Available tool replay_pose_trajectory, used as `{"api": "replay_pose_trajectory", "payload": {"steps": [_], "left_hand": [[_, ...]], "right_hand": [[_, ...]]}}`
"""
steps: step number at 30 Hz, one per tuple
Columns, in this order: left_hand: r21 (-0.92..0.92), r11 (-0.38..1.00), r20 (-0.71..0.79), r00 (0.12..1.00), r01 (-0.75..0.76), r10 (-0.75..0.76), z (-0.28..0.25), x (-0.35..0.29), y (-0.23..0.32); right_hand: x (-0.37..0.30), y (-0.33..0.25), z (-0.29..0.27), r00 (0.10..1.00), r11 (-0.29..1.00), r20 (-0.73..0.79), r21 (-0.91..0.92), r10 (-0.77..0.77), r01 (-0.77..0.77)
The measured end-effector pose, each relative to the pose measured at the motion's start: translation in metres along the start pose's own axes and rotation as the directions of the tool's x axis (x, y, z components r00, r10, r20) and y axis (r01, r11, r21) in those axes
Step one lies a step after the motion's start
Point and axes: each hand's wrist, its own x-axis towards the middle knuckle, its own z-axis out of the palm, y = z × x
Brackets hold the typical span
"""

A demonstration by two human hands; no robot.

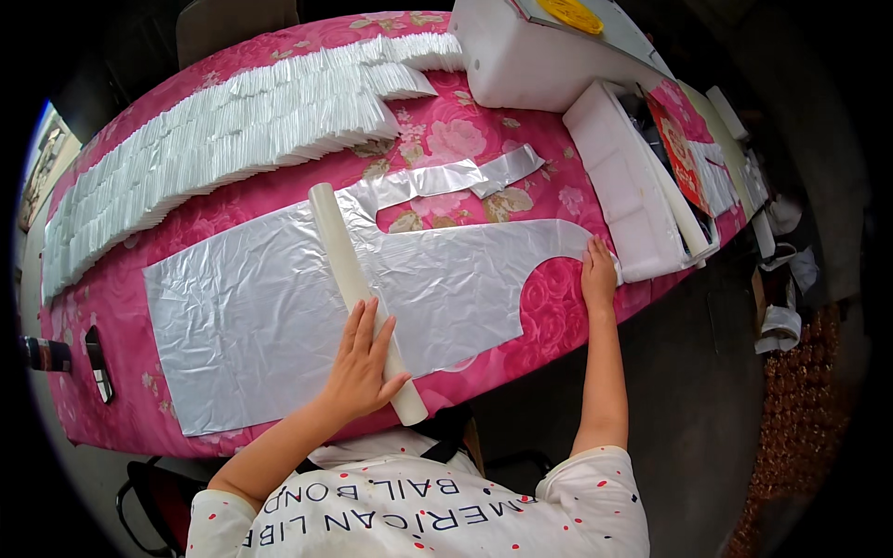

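A thin silvery-white plastic apron (242, 307) lies spread on the table, its cut-out curve toward the right and a strip of it reaching away at the back. Across its middle rests a long white tube (340, 244), slanting toward me. My left hand (361, 367) lies on the near part of the tube, fingers stretched and apart, not wrapped round it. At the right end, my right hand (598, 274) rests on the narrow strap beside the curve, its fingers extended along the plastic. What lies beneath the right fingers is hidden.
Long rows of folded white plastic pieces (223, 139) line the back left. White foam boxes (530, 56) stand at the back right, one with a yellow coil (570, 14) on top. A phone (99, 365) lies at the left on the pink flowered tablecloth (456, 139).
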Motion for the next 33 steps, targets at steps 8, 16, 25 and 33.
{"api": "replay_pose_trajectory", "payload": {"steps": [8, 16, 25, 33], "left_hand": [[0.042, 0.994, 0.062, 0.994, -0.097, 0.095, 0.003, 0.013, 0.017], [-0.91, -0.052, 0.4, 0.841, 0.411, -0.364, -0.018, 0.008, 0.013], [-0.724, 0.18, 0.33, 0.563, 0.666, -0.758, -0.147, -0.122, -0.141], [0.175, 0.884, -0.438, 0.838, 0.434, -0.324, -0.157, -0.095, -0.097]], "right_hand": [[-0.006, -0.088, -0.037, 0.966, 0.993, -0.241, 0.054, -0.089, 0.105], [-0.093, -0.288, -0.063, 0.792, 0.567, 0.241, 0.809, -0.561, 0.155], [-0.133, -0.283, -0.096, 0.916, 0.881, 0.287, 0.457, -0.279, 0.125], [-0.156, -0.282, -0.081, 0.596, 0.966, 0.8, 0.204, -0.07, -0.16]]}}
